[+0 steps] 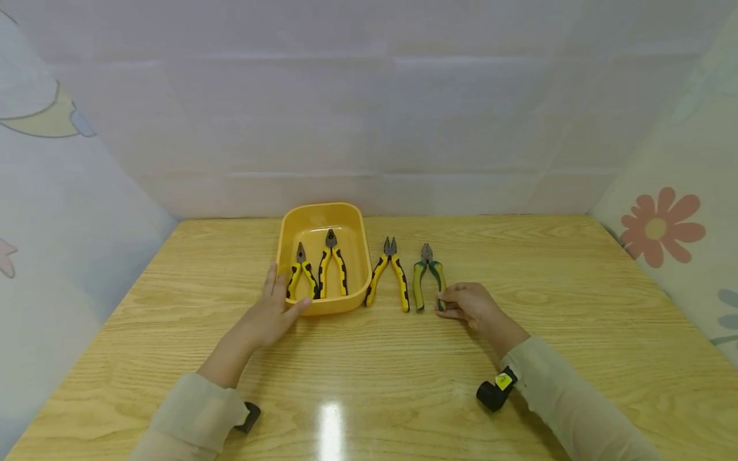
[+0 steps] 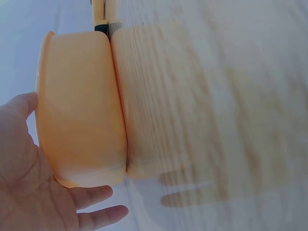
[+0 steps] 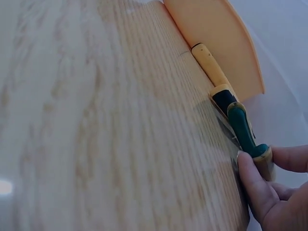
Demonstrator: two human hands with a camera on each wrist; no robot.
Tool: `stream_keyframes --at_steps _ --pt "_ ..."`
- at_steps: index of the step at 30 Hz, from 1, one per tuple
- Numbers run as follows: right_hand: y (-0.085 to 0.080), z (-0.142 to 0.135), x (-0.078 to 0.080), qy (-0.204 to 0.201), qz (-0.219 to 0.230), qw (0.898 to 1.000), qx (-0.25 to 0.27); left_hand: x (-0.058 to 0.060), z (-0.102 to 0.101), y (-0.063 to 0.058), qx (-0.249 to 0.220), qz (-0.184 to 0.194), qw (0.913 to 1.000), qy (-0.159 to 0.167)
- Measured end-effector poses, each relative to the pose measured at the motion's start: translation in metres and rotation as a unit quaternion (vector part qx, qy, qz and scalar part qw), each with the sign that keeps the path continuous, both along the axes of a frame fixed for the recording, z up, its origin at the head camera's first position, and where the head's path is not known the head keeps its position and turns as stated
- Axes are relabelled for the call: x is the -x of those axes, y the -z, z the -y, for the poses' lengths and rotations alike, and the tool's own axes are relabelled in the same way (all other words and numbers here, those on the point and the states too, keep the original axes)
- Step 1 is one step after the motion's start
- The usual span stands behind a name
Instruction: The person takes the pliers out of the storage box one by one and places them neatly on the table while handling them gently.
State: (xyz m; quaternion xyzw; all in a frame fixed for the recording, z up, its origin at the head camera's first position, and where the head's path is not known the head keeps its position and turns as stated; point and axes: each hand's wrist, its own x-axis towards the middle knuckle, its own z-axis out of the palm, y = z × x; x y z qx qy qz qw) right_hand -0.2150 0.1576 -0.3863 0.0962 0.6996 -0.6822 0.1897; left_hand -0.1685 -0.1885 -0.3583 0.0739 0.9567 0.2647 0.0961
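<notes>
My left hand (image 1: 268, 320) rests at the near left corner of a yellow plastic tray (image 1: 336, 308), thumb on the front rim and straight fingers along the left side. In the left wrist view the palm faces the tray wall (image 2: 79, 106). Inside the tray lie small yellow-black pliers (image 1: 295, 280) and larger yellow-black pliers (image 1: 324, 269). My right hand (image 1: 474, 306) pinches the right handle of the green-and-yellow pliers (image 1: 441, 275), whose jaws point away from me. Between them and the tray lie other yellow-black pliers (image 1: 377, 275), handles spread.
The wood-patterned table (image 1: 369, 378) ends at a pale wall covering (image 1: 392, 141) at the back. Side panels carry printed pictures, including a red flower (image 1: 677, 214). A black wrist camera (image 1: 492, 396) sits at the right cuff, another (image 1: 249, 417) at the left.
</notes>
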Motion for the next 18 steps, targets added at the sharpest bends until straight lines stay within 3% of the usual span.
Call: stream_keyframes --at_steps 10,18 --pt "-0.0023 -0.0009 0.0003 -0.02 -0.037 0.996 -0.085 0.0 0.0002 0.0029 0.004 -0.006 1.0 0.003" --pt "-0.0036 0.0001 0.0004 -0.026 -0.043 0.992 -0.116 -0.0006 -0.0003 0.003 0.004 -0.008 1.0 -0.002"
